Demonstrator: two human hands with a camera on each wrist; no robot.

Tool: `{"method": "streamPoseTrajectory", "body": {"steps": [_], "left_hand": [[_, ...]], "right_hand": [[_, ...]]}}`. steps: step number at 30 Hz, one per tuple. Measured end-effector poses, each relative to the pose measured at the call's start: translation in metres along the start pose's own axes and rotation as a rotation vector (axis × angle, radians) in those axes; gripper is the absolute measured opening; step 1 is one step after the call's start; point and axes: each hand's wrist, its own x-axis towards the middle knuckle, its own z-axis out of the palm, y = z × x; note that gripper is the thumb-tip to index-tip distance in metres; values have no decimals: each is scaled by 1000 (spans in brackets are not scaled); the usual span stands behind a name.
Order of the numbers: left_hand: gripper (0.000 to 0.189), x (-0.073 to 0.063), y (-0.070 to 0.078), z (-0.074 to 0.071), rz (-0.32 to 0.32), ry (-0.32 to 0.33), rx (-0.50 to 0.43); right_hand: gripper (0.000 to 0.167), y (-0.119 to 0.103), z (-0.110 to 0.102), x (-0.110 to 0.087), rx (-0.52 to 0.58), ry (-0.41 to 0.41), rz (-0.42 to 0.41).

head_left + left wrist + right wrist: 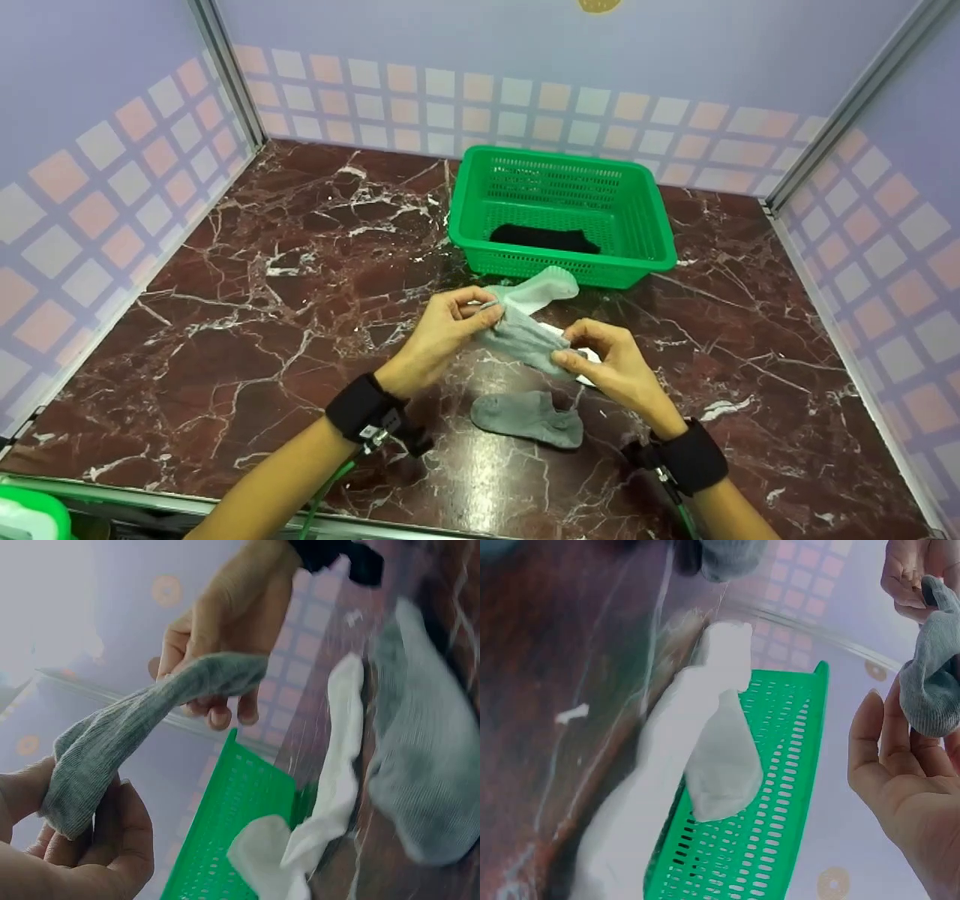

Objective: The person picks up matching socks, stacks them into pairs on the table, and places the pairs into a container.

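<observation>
Clock ref.: held sock, head view. Grey sock (526,343) held above tabletop (247,330), spanning btwn hands. L hand (439,334), 9 o'clock, pinches one end, thumb closed to fingers; R hand (619,367), 4 o'clock, likewise on opp. end. Second grey sock (525,421) lies at 6 o'clock, apart from both hands. White socks (551,289) approx. 12–1 o'clock, by near edge of green basket (570,257); partly hidden, prob. two. Black sock (544,238) inside, near basket's 6 o'clock wall. Widest tabletop run: 9 o'clock to L panel (90,82); shorter at 3 o'clock.
</observation>
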Motion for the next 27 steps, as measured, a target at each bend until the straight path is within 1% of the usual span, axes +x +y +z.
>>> {"method": "streamPoseTrajectory", "body": {"steps": [1,2,4,5,10,14,17,20,22,25,27], "left_hand": [[9,-1,-1,0,-20,-3,-35],[9,-2,-1,0,-28,-10,-61],[10,-3,-2,0,-14,-27,-78],[11,-3,-3,-1,-1,-35,-77],[16,-7,-5,-4,79,-67,-28],[17,-10,-4,-5,110,-91,30],[14,-12,-4,-5,133,-105,95],[10,-14,-4,-6,166,-117,177],[9,-15,-4,-7,183,-127,229],[11,-16,-5,-8,203,-137,291],[13,-16,-5,-9,205,-141,304]], "right_hand": [[16,2,0,-2,21,5,4],[19,4,1,-4,42,9,7],[24,8,1,-7,76,18,1],[24,9,2,-9,87,16,-15],[21,5,6,-12,52,25,-80],[20,-6,8,-11,33,26,-91],[20,-4,8,-10,-3,23,-103],[21,4,7,-11,-63,5,-89],[21,8,6,-11,-106,-23,-60],[21,8,5,-11,-135,-67,11],[21,7,6,-10,-136,-85,62]]}}
